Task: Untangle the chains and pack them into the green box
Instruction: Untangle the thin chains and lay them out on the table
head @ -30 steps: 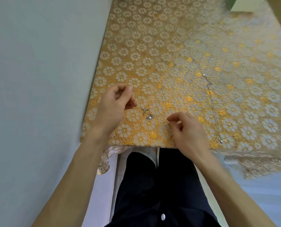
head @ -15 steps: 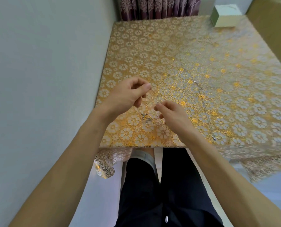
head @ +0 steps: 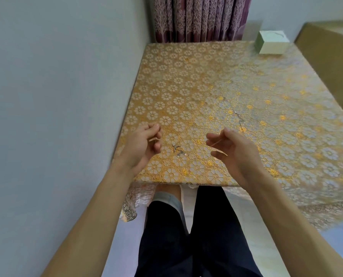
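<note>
1. The chain [head: 178, 151], with its silver charm, is seen low between both hands, close to the near edge of the desk [head: 186, 66].
2. Its thin strand is pinched by the curled left hand [head: 140, 145] and by the right hand [head: 236, 154] fingers [head: 213, 137].
3. A second chain [head: 240, 119] is laid farther right; the green box [head: 272, 45] is placed at the far right corner.

Probably a home: purple curtain [head: 200, 19] behind a lace-clothed table [head: 186, 80].

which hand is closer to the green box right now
Right. The green box sits at the table's far right corner. The right hand is over the near edge around mid-table, on the box's side. The left hand is by the wall, farther away.
</note>
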A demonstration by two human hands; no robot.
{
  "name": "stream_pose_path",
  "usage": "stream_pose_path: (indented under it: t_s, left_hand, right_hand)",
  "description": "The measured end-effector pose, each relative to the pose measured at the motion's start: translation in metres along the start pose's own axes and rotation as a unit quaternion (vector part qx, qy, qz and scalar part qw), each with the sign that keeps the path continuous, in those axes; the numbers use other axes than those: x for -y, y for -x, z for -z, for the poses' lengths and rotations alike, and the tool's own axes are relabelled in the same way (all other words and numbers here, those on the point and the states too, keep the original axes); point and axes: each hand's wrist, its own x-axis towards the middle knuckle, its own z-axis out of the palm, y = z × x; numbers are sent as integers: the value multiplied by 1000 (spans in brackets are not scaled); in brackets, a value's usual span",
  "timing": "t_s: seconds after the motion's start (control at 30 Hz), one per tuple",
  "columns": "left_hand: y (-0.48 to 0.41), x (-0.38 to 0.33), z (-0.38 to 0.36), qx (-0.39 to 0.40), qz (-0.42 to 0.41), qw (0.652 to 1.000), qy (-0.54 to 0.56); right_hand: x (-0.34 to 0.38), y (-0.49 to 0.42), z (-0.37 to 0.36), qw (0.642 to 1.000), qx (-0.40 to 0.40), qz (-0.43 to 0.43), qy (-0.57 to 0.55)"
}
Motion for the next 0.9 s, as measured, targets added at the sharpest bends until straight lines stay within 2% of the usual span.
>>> stream_pose_path:
  t_s: [0.13, 0.33, 0.53, 0.6, 0.8, 0.9]
  left_hand:
    - [5, 14, 2, 3, 18, 999, 35]
    - [12, 26, 9, 11, 53, 996, 68]
    - [17, 32, 17, 37, 73, 995, 50]
    - [20, 32, 20, 64, 73, 995, 14]
    - [30, 20, 21, 197, 69, 969, -133]
    - [32, 16, 21, 221, 35, 973, -56]
  right_hand:
    - [3, 5, -2, 999, 16, -2, -42]
    - [-6, 10, -1, 999, 8, -10, -40]
    - [-16, 14, 1, 1000, 10, -10, -20]
    - [-19, 14, 2, 1000, 10, -7, -7]
    - [-26, 18, 3, 993, 35, 18, 110]
    - [-32, 25, 5, 972, 60, 56, 218]
